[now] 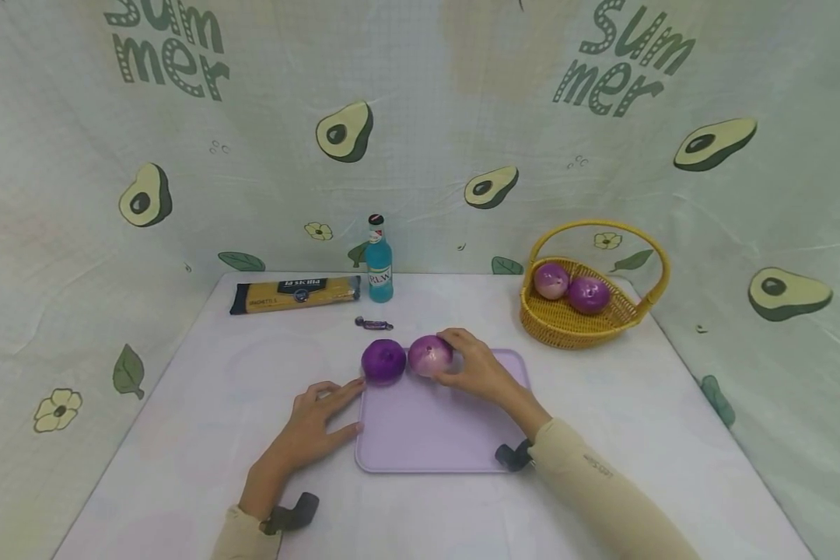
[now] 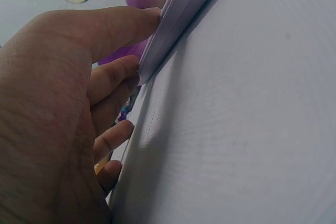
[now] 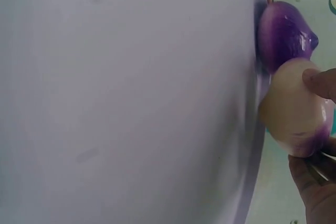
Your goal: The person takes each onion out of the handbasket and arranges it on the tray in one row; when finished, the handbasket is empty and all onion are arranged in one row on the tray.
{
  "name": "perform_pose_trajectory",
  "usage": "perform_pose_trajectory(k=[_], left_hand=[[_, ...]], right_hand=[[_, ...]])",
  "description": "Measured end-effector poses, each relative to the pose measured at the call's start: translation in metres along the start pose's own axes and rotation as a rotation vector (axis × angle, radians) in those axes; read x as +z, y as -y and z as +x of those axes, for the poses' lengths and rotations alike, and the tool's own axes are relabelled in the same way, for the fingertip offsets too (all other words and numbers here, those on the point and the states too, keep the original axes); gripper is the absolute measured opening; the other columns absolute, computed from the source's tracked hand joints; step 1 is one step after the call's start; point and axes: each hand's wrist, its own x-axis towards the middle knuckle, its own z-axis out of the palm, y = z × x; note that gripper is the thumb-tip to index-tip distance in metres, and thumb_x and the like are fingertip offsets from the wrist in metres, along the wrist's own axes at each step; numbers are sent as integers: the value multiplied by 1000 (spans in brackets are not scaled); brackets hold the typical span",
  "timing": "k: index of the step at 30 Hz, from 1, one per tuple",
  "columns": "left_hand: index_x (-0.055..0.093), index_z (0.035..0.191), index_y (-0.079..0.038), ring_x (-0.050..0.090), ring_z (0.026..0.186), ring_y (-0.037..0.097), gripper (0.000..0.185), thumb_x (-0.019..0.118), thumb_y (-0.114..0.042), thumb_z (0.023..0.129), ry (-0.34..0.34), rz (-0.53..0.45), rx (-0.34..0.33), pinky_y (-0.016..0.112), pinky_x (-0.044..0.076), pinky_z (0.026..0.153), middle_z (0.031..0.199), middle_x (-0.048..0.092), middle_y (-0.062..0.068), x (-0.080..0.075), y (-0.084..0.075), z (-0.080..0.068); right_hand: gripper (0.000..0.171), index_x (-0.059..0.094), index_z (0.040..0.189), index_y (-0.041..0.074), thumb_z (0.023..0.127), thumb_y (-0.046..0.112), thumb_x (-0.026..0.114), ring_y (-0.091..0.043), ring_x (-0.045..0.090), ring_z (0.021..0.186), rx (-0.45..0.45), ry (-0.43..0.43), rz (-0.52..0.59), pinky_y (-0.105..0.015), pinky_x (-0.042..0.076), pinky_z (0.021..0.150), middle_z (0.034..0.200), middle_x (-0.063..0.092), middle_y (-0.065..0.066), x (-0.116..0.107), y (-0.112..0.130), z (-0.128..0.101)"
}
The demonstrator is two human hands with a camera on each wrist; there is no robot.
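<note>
My right hand [image 1: 477, 369] grips a pale purple onion [image 1: 430, 356] between thumb and fingers, over the far edge of a lilac tray [image 1: 441, 435]. In the right wrist view this onion [image 3: 294, 106] shows its whitish side, with the thumb on one side and fingers on the other. A darker purple onion [image 1: 383, 362] sits right beside it at the tray's far left corner. Along the tray's left edge rests my left hand [image 1: 315, 424], its fingers extended. Its thumb and forefinger tips touch the tray's side wall [image 2: 173, 22] in the left wrist view.
A yellow wicker basket [image 1: 563, 336] with two purple onions [image 1: 589, 295] stands at the back right. At the back left are a spaghetti packet [image 1: 294, 294] and a blue bottle [image 1: 379, 268]. A small wrapped candy [image 1: 374, 323] lies behind the tray.
</note>
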Motion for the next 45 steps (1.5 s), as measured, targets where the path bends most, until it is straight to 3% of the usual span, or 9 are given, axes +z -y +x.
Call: perform_pose_trajectory(k=[11, 30, 38, 45], left_hand=[[36, 152, -48, 28, 138, 24, 69, 62, -62, 90, 6, -9, -18, 54, 25, 104, 151, 45, -18, 2, 2, 1], [38, 153, -42, 32, 137, 27, 70, 63, -60, 90, -3, 3, 1, 53, 26, 101, 151, 46, -16, -1, -2, 0], [39, 153, -42, 32, 136, 28, 69, 63, -60, 91, -8, 2, 16, 53, 27, 101, 151, 46, -17, 0, -2, 1], [35, 153, -47, 31, 138, 28, 70, 62, -64, 90, 6, 10, -8, 54, 26, 103, 151, 45, -18, 1, 0, 1]], right_hand=[[73, 54, 140, 1, 79, 23, 87, -33, 50, 130, -12, 5, 5, -45, 40, 107, 141, 52, -12, 7, -6, 1], [85, 44, 148, 0, 80, 27, 86, -35, 42, 137, 28, 29, 2, -47, 33, 112, 150, 44, -17, 6, -5, 0], [79, 45, 148, 4, 84, 31, 82, -35, 42, 137, 28, 0, -25, -51, 34, 110, 150, 44, -15, -9, -7, -5], [73, 46, 147, 5, 88, 31, 79, -33, 43, 137, 25, -25, -71, -48, 35, 111, 148, 46, -12, -26, -11, -7]])
